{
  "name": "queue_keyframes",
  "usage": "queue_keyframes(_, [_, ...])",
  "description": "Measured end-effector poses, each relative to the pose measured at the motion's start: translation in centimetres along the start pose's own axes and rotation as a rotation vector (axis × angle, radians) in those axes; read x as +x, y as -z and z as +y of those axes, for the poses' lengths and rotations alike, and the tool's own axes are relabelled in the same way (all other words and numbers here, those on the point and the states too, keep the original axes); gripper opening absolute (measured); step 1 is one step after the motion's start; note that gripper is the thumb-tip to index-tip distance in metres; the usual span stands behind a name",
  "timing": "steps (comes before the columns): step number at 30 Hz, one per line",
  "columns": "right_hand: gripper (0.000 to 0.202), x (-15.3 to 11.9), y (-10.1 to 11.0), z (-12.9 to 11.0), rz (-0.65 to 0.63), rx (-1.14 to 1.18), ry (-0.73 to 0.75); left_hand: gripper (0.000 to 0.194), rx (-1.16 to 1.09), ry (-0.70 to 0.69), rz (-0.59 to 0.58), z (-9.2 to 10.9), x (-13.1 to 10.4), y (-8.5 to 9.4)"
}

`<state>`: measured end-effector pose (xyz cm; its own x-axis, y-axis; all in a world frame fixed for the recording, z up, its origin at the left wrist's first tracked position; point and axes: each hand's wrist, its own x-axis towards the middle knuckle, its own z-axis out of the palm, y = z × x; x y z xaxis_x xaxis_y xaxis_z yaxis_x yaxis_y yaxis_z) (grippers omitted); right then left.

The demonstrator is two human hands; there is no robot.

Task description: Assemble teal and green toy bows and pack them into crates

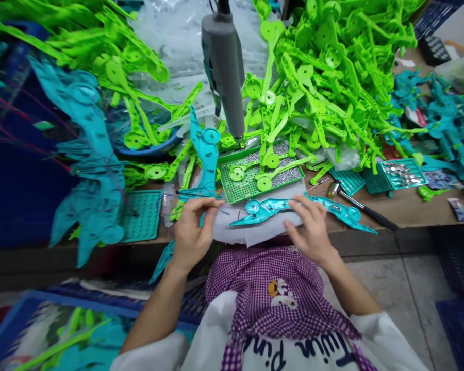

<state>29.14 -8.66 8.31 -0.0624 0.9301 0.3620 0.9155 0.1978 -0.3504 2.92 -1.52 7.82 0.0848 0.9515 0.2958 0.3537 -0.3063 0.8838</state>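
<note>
A teal plastic bow-shaped piece lies across the white cloth at the table's front edge, with thin wires along it. My right hand is over its right part, fingers spread and fingertips at the piece; whether they touch it I cannot tell. To the left, my left hand is closed, thumb and fingers drawn together near a thin wire; what they pinch is too small to make out. Another teal piece stands behind that hand, and a teal tip shows below it beside the wrist.
A grey powered screwdriver hangs above a green tray of small metal parts and lime-green arms. Lime-green pieces are heaped behind. A hammer lies to the right. Teal pieces hang at the left, near a blue crate.
</note>
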Motion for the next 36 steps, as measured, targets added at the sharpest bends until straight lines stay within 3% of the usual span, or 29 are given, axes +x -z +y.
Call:
queue_keyframes(2, [0.043,1.4,-0.3,-3.2,-0.126,0.208,0.107,0.031,-0.261,0.144,-0.176,1.5,-0.5,-0.4])
queue_keyframes(4, [0.043,2.4,-0.9,-5.3,-0.275,0.406,0.083,0.035,-0.45,0.296,-0.31,2.3,-0.7,-0.5])
queue_keyframes(6, [0.034,2.8,-1.5,-5.9,-0.413,0.577,0.004,0.037,-0.527,0.401,-0.373,2.3,-0.7,-0.2])
queue_keyframes(8, [0.03,2.9,-1.6,-5.4,-0.49,0.673,-0.036,0.037,-0.451,0.405,-0.362,1.6,-0.7,0.3])
queue_keyframes(11, [0.024,3.7,-1.1,-4.2,-0.533,0.634,0.023,0.027,-0.091,0.187,-0.346,0.6,-0.7,1.3])
queue_keyframes(16, [0.019,7.4,-1.3,-4.6,-0.535,0.392,0.067,0.022,0.499,-0.27,-0.523,0.6,0.3,2.1])
queue_keyframes(20, [0.018,8.6,-3.3,-5.2,-0.55,0.207,0.012,0.014,0.862,-0.347,-0.557,0.1,1.4,1.2])
queue_keyframes(23, [0.018,7.3,-5.4,-4.9,-0.486,0.091,-0.046,0.02,0.885,-0.359,-0.589,-0.7,1.3,0.4])
queue_keyframes(27, [0.018,5.1,-7.6,-4.4,-0.345,-0.038,-0.008,0.035,0.714,-0.398,-0.467,-0.5,0.2,1.1])
queue_keyframes(31, [0.019,3.4,-6.9,-4.1,-0.107,0.01,0.067,0.028,0.562,-0.371,-0.187,-0.2,0.2,5.4])
queue_keyframes(33, [0.02,2.9,-5.6,-4.2,0.015,0.09,0.058,0.021,0.553,-0.264,-0.033,-0.9,1.9,8.3])
queue_keyframes(36, [0.017,3.5,-4.1,-5.1,0.125,0.255,0.091,0.02,0.597,-0.073,0.105,-2.3,7.2,11.7])
